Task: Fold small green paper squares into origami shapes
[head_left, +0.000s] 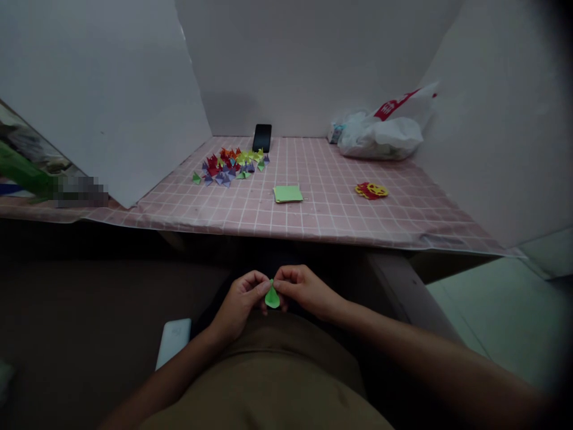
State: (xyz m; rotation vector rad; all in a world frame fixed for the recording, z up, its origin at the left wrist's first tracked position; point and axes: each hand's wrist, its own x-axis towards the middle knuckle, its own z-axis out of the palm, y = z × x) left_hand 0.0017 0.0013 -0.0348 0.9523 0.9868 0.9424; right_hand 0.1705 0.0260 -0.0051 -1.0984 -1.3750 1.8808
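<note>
A small green folded paper point(272, 297) is pinched between both my hands, above my lap and in front of the table edge. Its top narrows to a point and its lower end spreads out rounded. My left hand point(244, 298) grips it from the left with thumb and fingers. From the other side my right hand point(305, 289) pinches it near the top. On the table ahead lies a stack of green paper sheets point(288, 193). Left of the stack stands a cluster of small folded paper figures point(228, 166) in red, orange, yellow, purple and green.
A pink checked tablecloth point(326, 209) covers the table, with white panels around it. A black phone point(262, 138) leans at the back. A white plastic bag point(380, 137) and red and yellow flat pieces point(371, 190) lie right. A white device point(173, 341) rests beside my left forearm.
</note>
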